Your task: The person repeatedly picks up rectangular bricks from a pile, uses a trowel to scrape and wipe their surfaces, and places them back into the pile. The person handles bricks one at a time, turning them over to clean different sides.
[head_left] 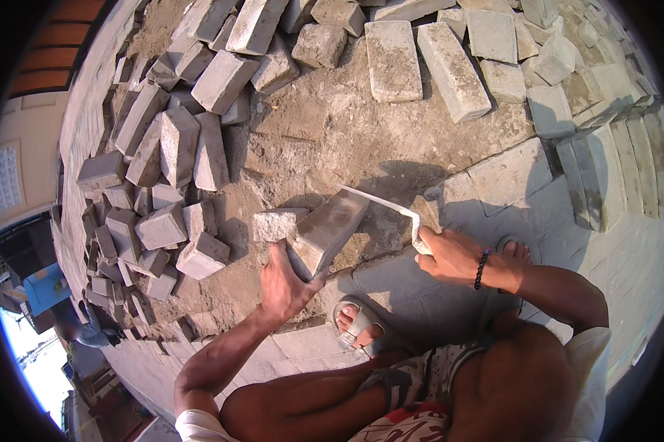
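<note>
My left hand grips the near end of a grey concrete paving brick, tilted with its far end pointing away to the right. My right hand is closed around the handle of a trowel. Seen edge-on, the trowel's thin pale blade reaches left to the brick's far end and seems to touch it. Just left of the held brick is a rough, broken brick piece; whether it touches my fingers, I cannot tell.
Loose bricks lie heaped at the left and along the far side. Bare sandy soil stretches between them and the laid paving. At the right, several bricks stand in a row. My sandalled foot rests on the paving.
</note>
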Tool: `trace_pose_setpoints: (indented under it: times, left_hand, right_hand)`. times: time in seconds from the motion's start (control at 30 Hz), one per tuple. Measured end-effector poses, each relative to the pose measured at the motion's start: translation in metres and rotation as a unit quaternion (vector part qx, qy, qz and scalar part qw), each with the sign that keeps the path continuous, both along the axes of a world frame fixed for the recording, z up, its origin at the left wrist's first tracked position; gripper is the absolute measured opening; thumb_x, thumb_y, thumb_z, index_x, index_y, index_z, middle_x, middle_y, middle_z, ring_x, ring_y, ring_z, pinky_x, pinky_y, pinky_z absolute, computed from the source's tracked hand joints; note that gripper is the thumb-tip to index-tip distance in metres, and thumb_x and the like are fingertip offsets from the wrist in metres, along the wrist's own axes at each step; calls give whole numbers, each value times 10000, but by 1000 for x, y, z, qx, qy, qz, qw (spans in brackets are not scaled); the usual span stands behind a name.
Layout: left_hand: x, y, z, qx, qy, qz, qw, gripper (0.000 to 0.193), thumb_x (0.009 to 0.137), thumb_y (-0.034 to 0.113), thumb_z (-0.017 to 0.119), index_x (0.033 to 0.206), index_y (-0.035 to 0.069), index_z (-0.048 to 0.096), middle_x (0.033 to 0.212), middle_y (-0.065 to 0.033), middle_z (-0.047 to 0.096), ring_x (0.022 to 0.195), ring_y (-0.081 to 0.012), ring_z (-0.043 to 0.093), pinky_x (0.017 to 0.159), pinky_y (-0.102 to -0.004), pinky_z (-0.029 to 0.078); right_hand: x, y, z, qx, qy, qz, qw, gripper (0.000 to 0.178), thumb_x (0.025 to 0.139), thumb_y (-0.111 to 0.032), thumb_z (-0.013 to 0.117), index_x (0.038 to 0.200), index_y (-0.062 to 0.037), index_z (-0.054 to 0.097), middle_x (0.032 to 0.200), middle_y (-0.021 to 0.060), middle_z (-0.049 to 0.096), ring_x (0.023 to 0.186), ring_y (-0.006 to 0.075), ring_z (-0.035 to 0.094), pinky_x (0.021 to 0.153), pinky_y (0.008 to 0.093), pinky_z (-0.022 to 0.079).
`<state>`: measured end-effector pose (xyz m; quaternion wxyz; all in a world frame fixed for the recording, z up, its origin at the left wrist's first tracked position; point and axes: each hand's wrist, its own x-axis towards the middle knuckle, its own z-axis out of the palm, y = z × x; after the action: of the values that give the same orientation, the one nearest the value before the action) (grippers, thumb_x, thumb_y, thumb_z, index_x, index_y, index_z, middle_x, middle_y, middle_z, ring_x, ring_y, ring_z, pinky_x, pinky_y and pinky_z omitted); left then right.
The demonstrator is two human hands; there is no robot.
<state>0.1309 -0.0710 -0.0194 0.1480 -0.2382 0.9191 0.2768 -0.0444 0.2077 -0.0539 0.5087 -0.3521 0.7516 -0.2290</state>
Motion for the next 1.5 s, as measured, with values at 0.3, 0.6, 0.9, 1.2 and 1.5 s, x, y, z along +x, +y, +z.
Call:
trace_pose_setpoints:
  times: [0.3, 0.6, 0.9, 1.2, 1.5]
  left_hand:
    - [1, 1, -1, 5, 17, -20, 1000, 806, 725, 331, 826, 1217, -38, 305, 928, -255, 566, 759, -400, 631, 665, -491, 523]
    - [6, 0, -4, -4, 27, -35, 999, 824, 723, 326, 823, 1233, -60, 303, 929, -251, 544, 766, -411, 616, 680, -504, 513]
    - [8, -3, -2, 42, -7, -9, 999, 847, 731, 324, 823, 1249, -81, 289, 967, -272, 538, 787, -402, 602, 694, -501, 501]
    - [15, -7, -2, 37, 67, -52, 996, 808, 778, 352, 807, 1258, -127, 366, 1059, -274, 504, 1005, -402, 537, 866, -504, 438]
    - [15, -8, -7, 20, 132, -61, 989, 858, 720, 268, 834, 1354, -43, 347, 1172, -277, 477, 1043, -437, 531, 901, -491, 460]
  right_hand:
    - [28, 27, 1, -50, 14, 2, 999, 301, 912, -222, 566, 998, 43, 454, 684, 267, 624, 714, 472, 633, 650, 544, 495]
    - [33, 34, 13, -1, -17, -7, 1000, 328, 911, -246, 571, 1030, 40, 461, 719, 294, 624, 710, 499, 620, 695, 574, 490]
    - [23, 28, 8, -43, 10, 31, 999, 314, 901, -231, 580, 1027, 32, 464, 688, 261, 622, 692, 474, 624, 647, 545, 498]
    - [15, 0, 10, 1, -20, -10, 1000, 307, 889, -242, 587, 1013, 17, 478, 699, 248, 632, 702, 453, 641, 634, 534, 499]
    - [9, -14, -31, 6, 59, 3, 998, 307, 869, -197, 584, 1024, 46, 478, 735, 299, 634, 732, 477, 647, 648, 542, 512]
